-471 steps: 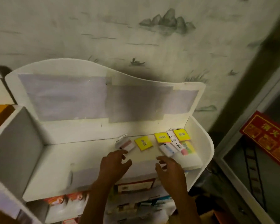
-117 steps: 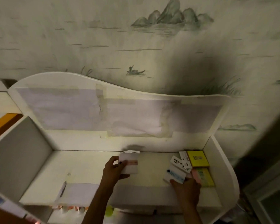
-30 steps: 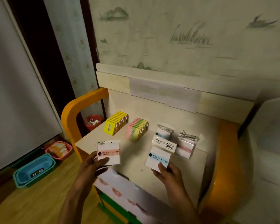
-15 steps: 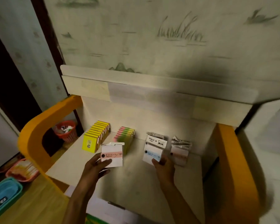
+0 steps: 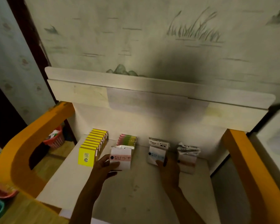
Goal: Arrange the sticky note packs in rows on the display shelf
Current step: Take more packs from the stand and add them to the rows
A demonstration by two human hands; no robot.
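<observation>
While both hands work at the front of the rows, the left hand [image 5: 103, 167] pinches a pink-banded pack [image 5: 121, 157], thumb on its printed face & fingers behind, holding it upright just in front of the pink-green row [image 5: 127, 140]. Prob. held that way so the label faces forward like the rest. The right hand [image 5: 169, 168] grips a blue-banded pack [image 5: 156, 155] at its lower edge, fingers curled round it, standing it at the front of the white row [image 5: 159, 143]; whether it touches the shelf [image 5: 136, 191] yet can't be told.

Four rows run front-to-back toward the rear wall of the shelf: yellow packs [image 5: 92, 147] nearest the left edge, then pink-green, then white, then a crinkled-wrapper row [image 5: 187, 156] toward the right edge. Rows sit apart w/ gaps between, likely so each kind stays separate.

Each held pack stands w/ its long axis vertical, hang tab up, broad face toward the front edge. The pink-banded one tilts slightly & looks like the wrong match for the row behind it; it prob. belongs w/ the right-most row.
</observation>
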